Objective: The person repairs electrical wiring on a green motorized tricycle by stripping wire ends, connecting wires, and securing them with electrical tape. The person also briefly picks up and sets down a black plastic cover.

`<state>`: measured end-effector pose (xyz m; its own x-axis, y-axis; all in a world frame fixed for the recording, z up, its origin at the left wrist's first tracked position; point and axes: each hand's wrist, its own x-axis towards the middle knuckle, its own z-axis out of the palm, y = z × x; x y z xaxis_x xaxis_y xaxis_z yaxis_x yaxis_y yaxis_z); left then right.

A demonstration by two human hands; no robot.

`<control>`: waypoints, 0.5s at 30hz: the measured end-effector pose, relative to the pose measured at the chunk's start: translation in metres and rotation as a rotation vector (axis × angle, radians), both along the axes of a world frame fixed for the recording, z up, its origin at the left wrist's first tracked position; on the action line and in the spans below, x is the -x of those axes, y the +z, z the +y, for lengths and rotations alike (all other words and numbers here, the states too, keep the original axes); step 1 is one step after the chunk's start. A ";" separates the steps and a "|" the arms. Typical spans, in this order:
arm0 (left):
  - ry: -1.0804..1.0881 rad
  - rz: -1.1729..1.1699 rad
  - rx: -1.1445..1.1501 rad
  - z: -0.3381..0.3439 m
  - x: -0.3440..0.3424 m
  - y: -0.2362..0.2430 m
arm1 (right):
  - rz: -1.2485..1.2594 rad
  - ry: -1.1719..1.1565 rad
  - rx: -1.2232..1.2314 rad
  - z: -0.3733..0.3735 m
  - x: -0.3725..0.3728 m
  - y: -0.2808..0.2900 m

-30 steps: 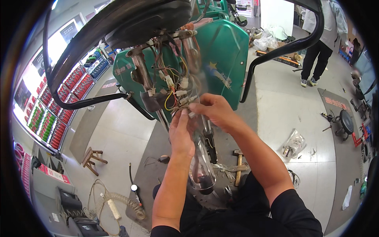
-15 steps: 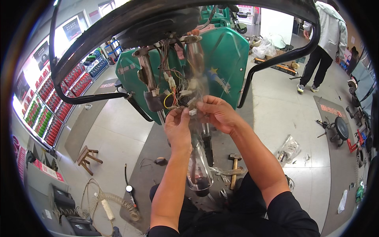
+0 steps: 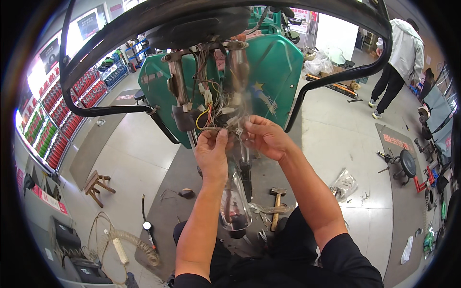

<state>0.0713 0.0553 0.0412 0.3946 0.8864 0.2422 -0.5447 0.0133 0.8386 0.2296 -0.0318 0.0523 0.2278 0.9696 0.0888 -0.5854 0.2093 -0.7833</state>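
My left hand (image 3: 212,148) is closed in a pinch on a thin wire (image 3: 211,128), at the front of a green electric scooter's opened-up fork area. Just to its right, my right hand (image 3: 267,138) is pinched too, gripping a cable by a small white connector (image 3: 238,131) that shows between the two hands. A smear blurs this spot, so the exact hold of the fingertips is hard to see. Above them hangs a tangle of wires (image 3: 225,103) with a yellow loop (image 3: 204,116) and another white plug (image 3: 208,96), between two metal fork tubes (image 3: 177,79).
A black tubular frame (image 3: 331,79) arches round the green body panel (image 3: 273,62). Below lie a hammer (image 3: 276,209), a clear plastic bag (image 3: 344,185) and a pressure gauge (image 3: 147,225) with a hose. A wooden stool (image 3: 99,186) stands left; a person (image 3: 401,57) walks at the back right.
The white connector has turned, and its end with openings now shows between my hands. Both hands stay close together. The person in the background has stepped on, and my view has shifted slightly.
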 end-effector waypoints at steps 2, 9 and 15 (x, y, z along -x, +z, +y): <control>-0.022 -0.008 0.040 -0.009 -0.001 0.008 | 0.062 0.046 -0.027 0.001 -0.004 -0.009; -0.104 0.000 -0.029 -0.005 0.007 0.005 | 0.205 0.061 -0.001 -0.001 0.007 -0.001; -0.022 0.111 -0.109 -0.005 0.005 0.004 | 0.157 0.047 0.040 -0.004 0.003 -0.005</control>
